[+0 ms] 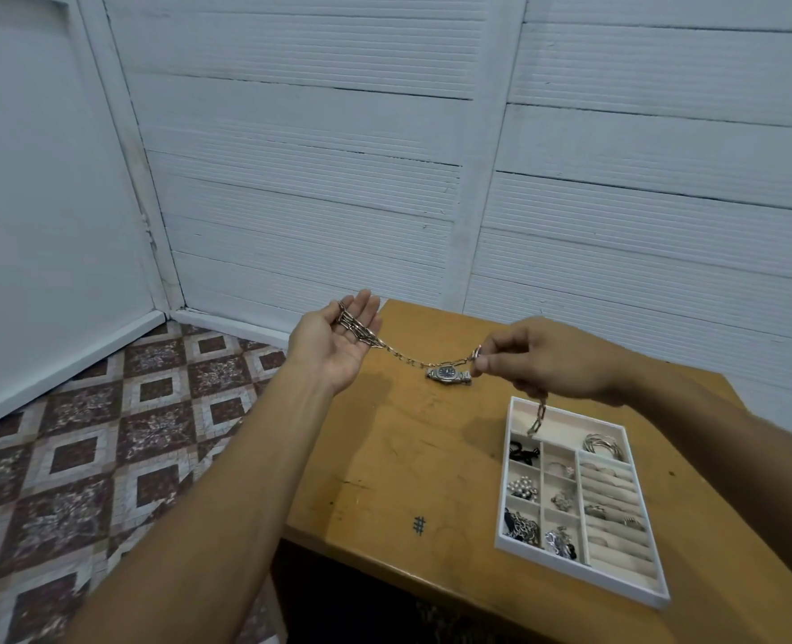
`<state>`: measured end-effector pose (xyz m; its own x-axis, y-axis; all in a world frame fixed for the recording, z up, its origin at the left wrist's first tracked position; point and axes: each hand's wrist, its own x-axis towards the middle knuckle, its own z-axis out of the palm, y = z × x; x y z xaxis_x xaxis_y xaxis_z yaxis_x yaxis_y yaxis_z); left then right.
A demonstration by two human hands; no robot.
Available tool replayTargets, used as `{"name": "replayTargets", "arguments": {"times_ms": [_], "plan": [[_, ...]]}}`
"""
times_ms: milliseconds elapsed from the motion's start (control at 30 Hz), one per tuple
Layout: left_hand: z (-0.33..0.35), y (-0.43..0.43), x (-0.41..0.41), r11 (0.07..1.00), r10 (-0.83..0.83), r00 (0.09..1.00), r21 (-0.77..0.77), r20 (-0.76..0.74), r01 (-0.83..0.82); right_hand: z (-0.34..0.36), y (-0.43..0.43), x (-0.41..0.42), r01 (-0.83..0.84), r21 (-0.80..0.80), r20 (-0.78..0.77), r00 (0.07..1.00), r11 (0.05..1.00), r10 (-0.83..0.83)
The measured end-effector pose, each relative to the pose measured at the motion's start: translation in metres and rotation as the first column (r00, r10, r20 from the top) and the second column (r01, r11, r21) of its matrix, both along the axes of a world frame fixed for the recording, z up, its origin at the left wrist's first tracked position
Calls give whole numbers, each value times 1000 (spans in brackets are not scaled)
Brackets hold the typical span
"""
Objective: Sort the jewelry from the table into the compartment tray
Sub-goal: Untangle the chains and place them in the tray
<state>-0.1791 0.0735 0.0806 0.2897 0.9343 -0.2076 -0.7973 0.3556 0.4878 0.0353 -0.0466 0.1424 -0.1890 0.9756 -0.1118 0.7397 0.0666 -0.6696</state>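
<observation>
Metal chain (412,360) sagged between my hands above the desk (384,457). My left hand (338,341) lay flat, palm up, cradling the bunched links, I judged against tangling. My right hand (542,360) pinched the chain, its tail dangling over the tray's (580,577) long far compartment. A watch (448,375) lay on the desk.

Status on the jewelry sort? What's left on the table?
Mostly done: most compartments of the tray already hold pieces. In hand: a chain, bunched on the open left hand, pinched by the right hand, one end dangling over the tray's far compartment. Left: the chain itself and a watch lying on the table.
</observation>
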Motion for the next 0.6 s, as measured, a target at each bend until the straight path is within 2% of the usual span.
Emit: {"name": "replayTargets", "arguments": {"times_ms": [167, 333, 467, 600], "plan": [[-8, -9, 16, 993, -104, 982, 44, -157, 112, 34, 13, -21, -85, 85, 240, 969, 993, 63], [-8, -27, 40, 960, -237, 931, 77, -279, 268, 49, 31, -39, -133, 110, 503, 862, 985, 60], [-9, -42, 52, 920, -364, 898, 52, -248, 388, 46, 47, -46, -115, 114, 576, 817, 987, 29], [-9, -50, 59, 907, -415, 895, 0, -162, 421, 38, 57, -47, -107, 119, 636, 772, 987, 8]]}}
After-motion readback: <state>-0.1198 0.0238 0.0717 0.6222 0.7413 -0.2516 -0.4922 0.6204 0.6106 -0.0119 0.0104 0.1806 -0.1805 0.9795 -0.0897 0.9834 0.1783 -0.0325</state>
